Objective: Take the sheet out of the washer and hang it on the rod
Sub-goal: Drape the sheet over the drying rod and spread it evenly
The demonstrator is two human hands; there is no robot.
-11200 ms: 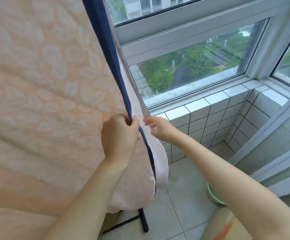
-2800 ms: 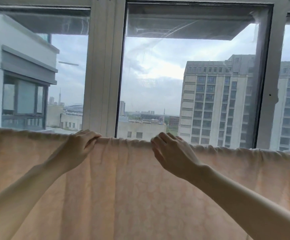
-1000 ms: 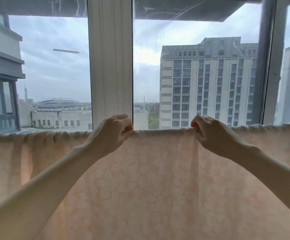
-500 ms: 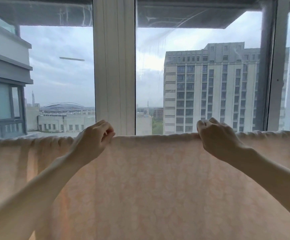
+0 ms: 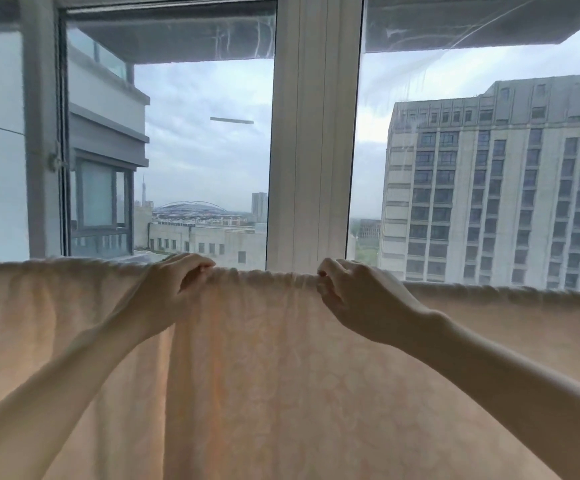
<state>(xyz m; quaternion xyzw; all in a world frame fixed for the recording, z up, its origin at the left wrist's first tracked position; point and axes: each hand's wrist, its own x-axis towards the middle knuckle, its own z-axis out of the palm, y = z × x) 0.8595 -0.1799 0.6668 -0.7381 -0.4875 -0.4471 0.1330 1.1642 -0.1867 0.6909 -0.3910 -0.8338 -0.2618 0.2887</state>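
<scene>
A flat high up in a city block, at a glazed balcony or window bay used for drying laundry; a peach, leaf-patterned sheet (image 5: 281, 375) hangs across the whole width just inside the glass, its gathered top edge running level; a broad white window post (image 5: 312, 133) stands between tall panes (image 5: 205, 157); beyond them, at the same height, rises a many-storeyed grey tower (image 5: 496, 188); far off sits a domed stadium roof (image 5: 191, 206) among low buildings; close on the left is a neighbouring flat's enclosed balcony window (image 5: 101, 195).

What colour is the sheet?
The sheet is pale peach with a faint leafy pattern; head view shows it.
</scene>
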